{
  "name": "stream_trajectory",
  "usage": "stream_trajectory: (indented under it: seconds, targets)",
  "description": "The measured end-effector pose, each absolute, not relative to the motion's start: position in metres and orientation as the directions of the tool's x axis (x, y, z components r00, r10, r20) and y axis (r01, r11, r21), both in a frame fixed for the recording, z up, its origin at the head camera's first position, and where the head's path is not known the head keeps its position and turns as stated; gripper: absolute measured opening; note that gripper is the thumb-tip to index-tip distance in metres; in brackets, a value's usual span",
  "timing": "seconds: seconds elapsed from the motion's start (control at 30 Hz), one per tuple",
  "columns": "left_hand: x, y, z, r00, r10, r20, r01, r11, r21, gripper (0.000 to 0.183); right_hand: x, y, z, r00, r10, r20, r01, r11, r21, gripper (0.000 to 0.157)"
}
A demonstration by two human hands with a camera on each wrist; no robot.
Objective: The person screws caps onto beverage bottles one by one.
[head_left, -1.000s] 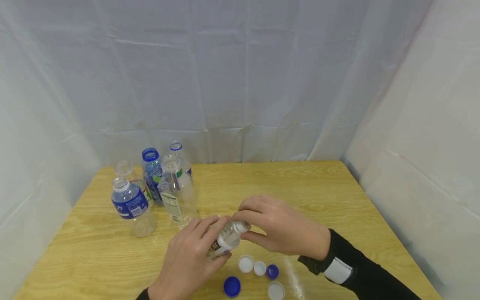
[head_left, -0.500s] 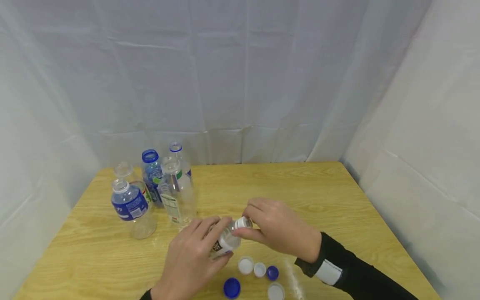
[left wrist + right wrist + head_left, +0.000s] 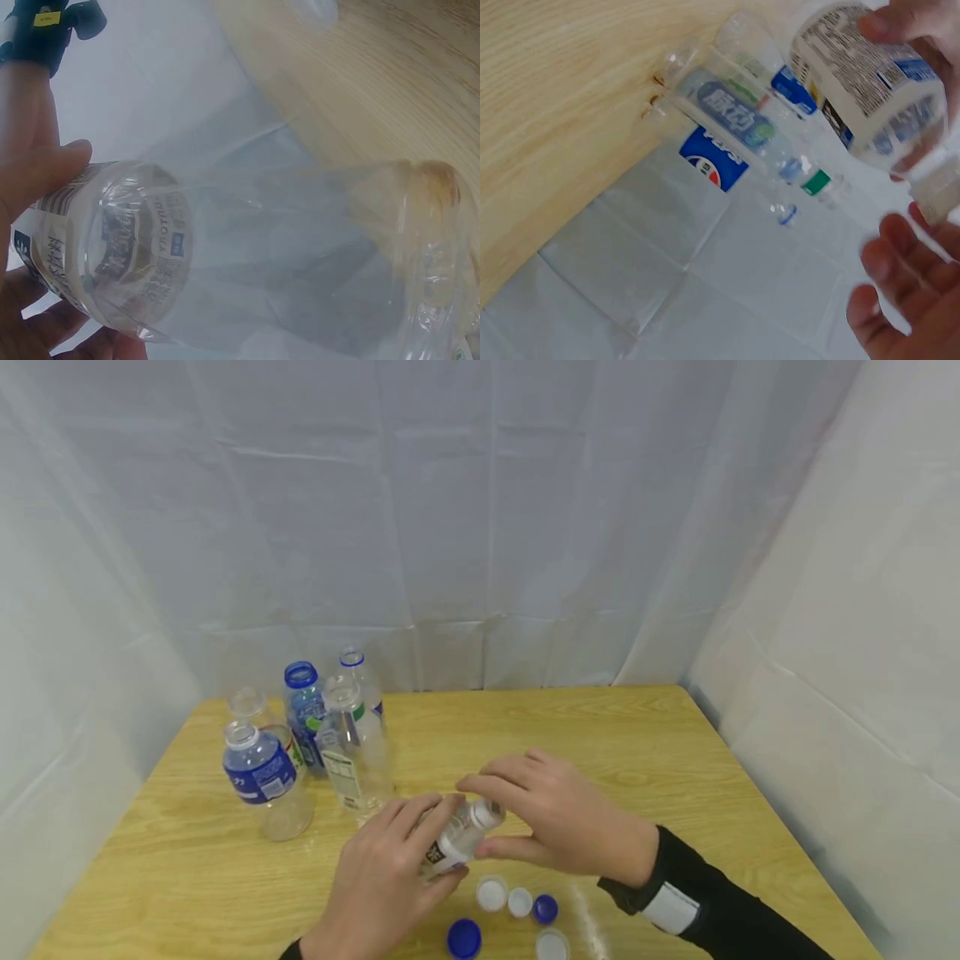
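Note:
My left hand (image 3: 386, 872) grips a clear plastic bottle (image 3: 461, 837) round its white label, tilted with its neck up to the right. In the left wrist view the bottle's clear lower body (image 3: 285, 255) reaches out past the fingers. A white cap (image 3: 489, 813) sits on the neck. Around this cap my right hand (image 3: 562, 818) is spread, forefinger above and thumb below. The right wrist view shows its fingertips (image 3: 877, 259) apart from the cap (image 3: 939, 193).
Several uncapped bottles stand at the left, among them a blue-labelled one (image 3: 258, 777), a blue one (image 3: 303, 718) and a tall clear one (image 3: 356, 756). Loose blue caps (image 3: 464, 938) and white caps (image 3: 492, 893) lie on the wooden table (image 3: 637, 727) before the hands. White sheeting (image 3: 450, 527) surrounds it.
Half a second ago my right thumb and fingers were closed on the white cap; now they have spread off it, and the hand has turned. The left hand keeps its grip on the bottle.

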State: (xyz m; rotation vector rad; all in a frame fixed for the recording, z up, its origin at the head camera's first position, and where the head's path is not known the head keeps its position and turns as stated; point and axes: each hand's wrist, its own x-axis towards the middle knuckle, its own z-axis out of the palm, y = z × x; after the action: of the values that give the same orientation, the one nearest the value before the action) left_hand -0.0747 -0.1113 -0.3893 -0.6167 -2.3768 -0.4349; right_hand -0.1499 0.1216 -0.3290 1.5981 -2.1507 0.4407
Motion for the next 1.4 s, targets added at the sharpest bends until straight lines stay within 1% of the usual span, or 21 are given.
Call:
stream_trajectory:
  seconds: [0.07, 0.13, 0.23, 0.37, 0.47, 0.63, 0.77, 0.93, 1.07, 1.13, 1.23, 1.3, 1.4]
  targets:
    - [-0.075, -0.113, -0.39, -0.687, 0.319, 0.653, 0.532, 0.833, 0.154, 0.08, -0.149, 0.126, -0.325, -0.229, -0.849, 0.477, -0.968, 0.248, -0.024, 0.058]
    - [-0.075, -0.114, -0.39, -0.69, 0.32, 0.649, 0.534, 0.83, 0.159, 0.081, -0.148, 0.129, -0.322, -0.223, -0.863, 0.452, -0.973, 0.228, -0.045, 0.06]
    - [-0.075, -0.114, -0.391, -0.688, 0.328, 0.647, 0.546, 0.821, 0.164, 0.082, -0.147, 0.132, -0.32, -0.225, -0.873, 0.433, -0.974, 0.218, -0.067, 0.053]
    - [-0.076, -0.112, -0.391, -0.678, 0.34, 0.652, 0.562, 0.812, 0.161, 0.081, -0.146, 0.132, -0.321, -0.222, -0.867, 0.446, -0.975, 0.212, -0.072, 0.04]
    - [-0.076, -0.111, -0.392, -0.675, 0.336, 0.656, 0.56, 0.813, 0.159, 0.079, -0.145, 0.131, -0.321, -0.213, -0.859, 0.465, -0.975, 0.221, -0.039, 0.034]
    - [-0.076, -0.109, -0.391, -0.672, 0.333, 0.661, 0.561, 0.812, 0.162, 0.078, -0.145, 0.128, -0.324, -0.199, -0.849, 0.49, -0.956, 0.277, 0.093, 0.028]
    - [-0.076, -0.108, -0.391, -0.67, 0.321, 0.669, 0.557, 0.813, 0.168, 0.076, -0.144, 0.126, -0.325, -0.208, -0.844, 0.494, -0.938, 0.315, 0.143, 0.03]
    - [-0.076, -0.107, -0.391, -0.661, 0.31, 0.683, 0.56, 0.81, 0.174, 0.074, -0.143, 0.124, -0.327, -0.223, -0.836, 0.5, -0.925, 0.343, 0.161, 0.034]
    - [-0.075, -0.107, -0.39, -0.668, 0.302, 0.68, 0.556, 0.81, 0.186, 0.074, -0.142, 0.122, -0.328, -0.234, -0.829, 0.509, -0.915, 0.364, 0.173, 0.037]
    - [-0.075, -0.107, -0.39, -0.676, 0.297, 0.675, 0.545, 0.817, 0.187, 0.074, -0.142, 0.121, -0.329, -0.251, -0.824, 0.509, -0.915, 0.373, 0.152, 0.038]
    - [-0.075, -0.108, -0.388, -0.678, 0.29, 0.676, 0.534, 0.826, 0.181, 0.074, -0.142, 0.122, -0.328, -0.276, -0.814, 0.51, -0.927, 0.366, 0.082, 0.035]
    - [-0.075, -0.109, -0.387, -0.673, 0.29, 0.681, 0.532, 0.829, 0.173, 0.075, -0.143, 0.124, -0.327, -0.274, -0.811, 0.517, -0.941, 0.337, 0.028, 0.033]
    - [-0.076, -0.11, -0.386, -0.661, 0.304, 0.686, 0.548, 0.821, 0.164, 0.076, -0.144, 0.128, -0.325, -0.253, -0.82, 0.513, -0.961, 0.275, -0.034, 0.039]
